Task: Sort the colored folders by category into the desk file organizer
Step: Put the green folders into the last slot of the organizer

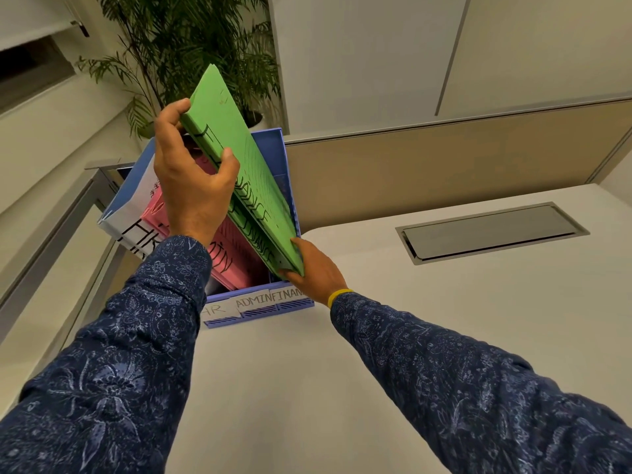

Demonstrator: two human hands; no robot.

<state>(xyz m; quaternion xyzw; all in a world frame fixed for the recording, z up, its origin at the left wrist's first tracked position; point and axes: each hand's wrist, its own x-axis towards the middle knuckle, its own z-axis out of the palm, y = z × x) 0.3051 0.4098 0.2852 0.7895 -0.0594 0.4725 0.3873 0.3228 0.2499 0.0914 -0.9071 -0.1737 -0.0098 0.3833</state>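
- Far left in the blue plastic desk file organizer (pixel 273 145) stands the white folder with black hand lettering (pixel 131 217), in the slot whose front label reads "HR".
- Next to it the pink folders (pixel 236 258) lean in the middle slot, labelled "ADMIN".
- My left hand (pixel 191 179) is closed round the upper spine of the green card folders marked "FINANCE" (pixel 246 172), thumb on the near face, fingers curled behind.
- Those green folders are tilted, top leaning left over the pink ones, lower corner dipping into the rightmost slot (its label is partly hidden by my wrist).
- My right hand (pixel 314 271) pinches that lower corner from beneath, fingers closed on it; a yellow band (pixel 338 295) sits at the wrist.
- Risk, as I judge it: with this much lean the bundle could slip behind the pink set, or its corner could catch the divider and splay the stack.
- Rightward, the pale desk top (pixel 376 354) carries only a steel cable hatch (pixel 492 232).
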